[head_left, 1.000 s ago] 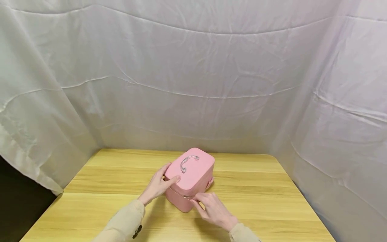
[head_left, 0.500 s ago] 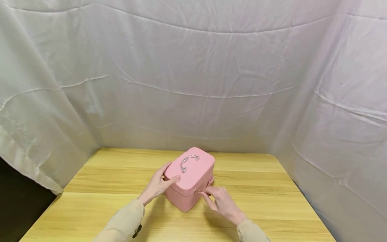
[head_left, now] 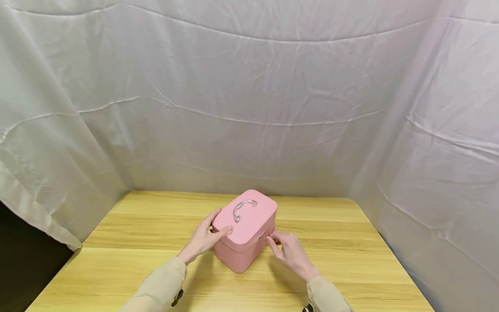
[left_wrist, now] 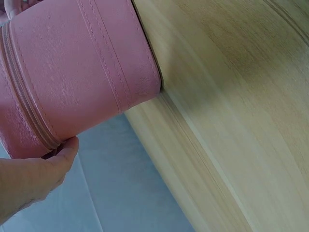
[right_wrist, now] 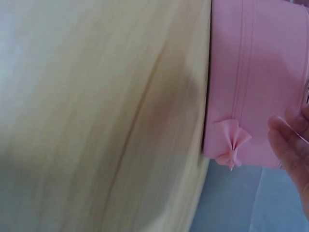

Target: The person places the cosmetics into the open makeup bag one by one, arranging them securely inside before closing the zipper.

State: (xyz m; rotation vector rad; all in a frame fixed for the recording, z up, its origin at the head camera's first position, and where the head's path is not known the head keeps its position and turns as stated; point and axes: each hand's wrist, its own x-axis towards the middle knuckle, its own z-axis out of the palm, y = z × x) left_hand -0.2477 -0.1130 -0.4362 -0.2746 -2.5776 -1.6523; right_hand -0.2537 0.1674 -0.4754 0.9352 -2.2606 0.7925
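A pink vanity case (head_left: pixel 249 232) with a silver carry handle (head_left: pixel 236 211) stands on the table, lid down. My left hand (head_left: pixel 203 239) holds it by the near left corner, thumb on top of the lid and fingers along the side. On the case's right side my right hand (head_left: pixel 291 255) pinches the silver zipper pull (head_left: pixel 263 237), mostly covered by the fingertips. The left wrist view shows the zipper (left_wrist: pixel 25 92) running around below the lid. A pink bow (right_wrist: pixel 232 143) sits low on the side in the right wrist view.
The case rests on a light wooden table (head_left: pixel 148 242). Pale grey curtains (head_left: pixel 249 130) hang behind the table and on both sides. A dark area (head_left: pixel 27 260) lies beyond the table's left edge.
My right hand has slid with the zipper pull from the near corner along the right side, away from me. The left hand and the case have stayed in place.
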